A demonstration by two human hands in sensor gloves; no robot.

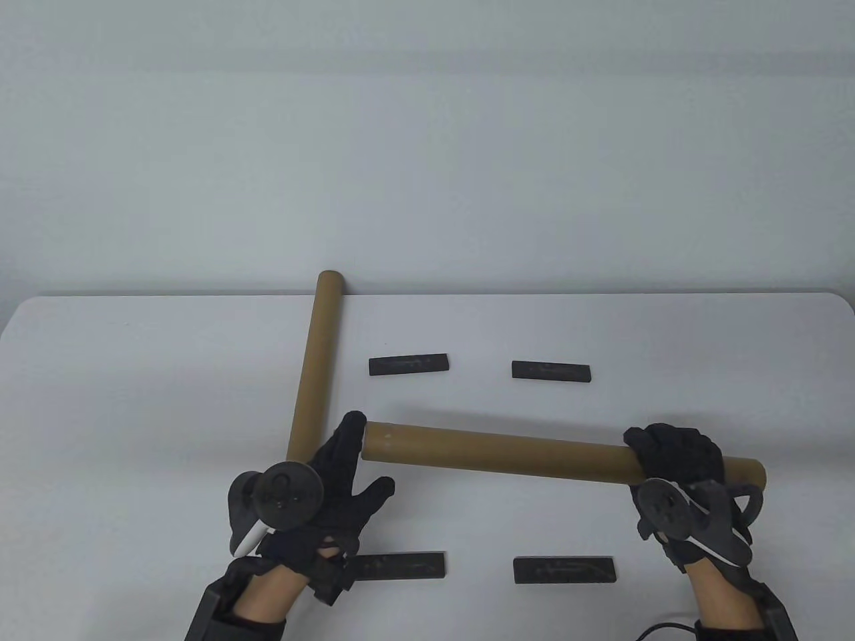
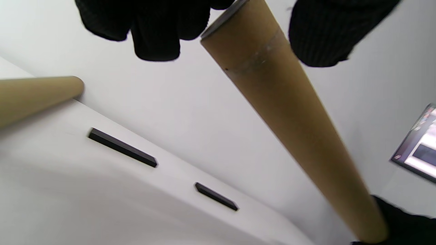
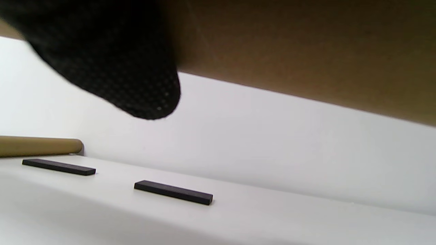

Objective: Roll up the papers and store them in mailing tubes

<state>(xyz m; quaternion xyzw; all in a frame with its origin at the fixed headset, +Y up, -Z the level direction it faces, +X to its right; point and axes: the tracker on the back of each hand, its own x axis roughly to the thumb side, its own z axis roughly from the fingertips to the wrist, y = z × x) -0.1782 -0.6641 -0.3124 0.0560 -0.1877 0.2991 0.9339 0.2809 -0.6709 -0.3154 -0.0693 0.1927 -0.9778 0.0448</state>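
- Black-gloved, the right hand [image 1: 674, 461] had its fingers curled over the top of the held tube [image 1: 534, 457], close to that tube's right end, and gripped it above the table [image 1: 133, 374].
- Black glove also covered the left hand [image 1: 334, 494], which was open: its fingers were straight and spread at the left end of the same tube. One fingertip [image 1: 352, 424] stood just at the mouth; I could not tell if it touched the rim or only hovered there.
- In the left wrist view the fingers [image 2: 156, 30] hung on both sides of the tube end [image 2: 238, 37] and were not wrapped around it. That end seemed closed flat, maybe by a cap, but it was too blurred to be sure.
- Outward from the hands, the long axis of the held tube ran left to right between them, with the left end a little farther from the person.
- My judgement: the coming move turns on this left end. The left hand was the nearer one for opening it or feeding something in, while the right hand steadied the far part.
- A second tube [image 1: 315, 364] lay on the table, pointing away from the person, its near end hidden behind the left hand.
- No paper was visible in any view, loose or rolled.
- Four dark flat bars lay on the table, for example one [image 1: 409, 365] beyond the held tube.
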